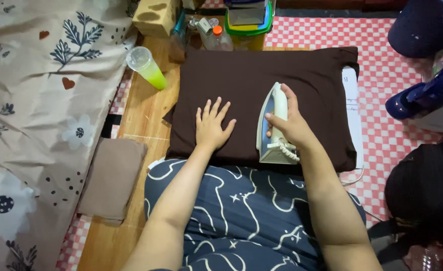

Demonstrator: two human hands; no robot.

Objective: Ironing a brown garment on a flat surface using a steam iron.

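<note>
Iron (273,125), white with blue trim: standing on the brown garment (251,80), long axis running 12 to 6 o'clock, nose pointing to 12. Right hand (292,125) is closing around its handle. Left hand (212,125) is lying open, fingers spread flat on the cloth just beside the iron at its 9 o'clock. Green-filled plastic cup (146,66) is tilting at 10 o'clock.
</note>
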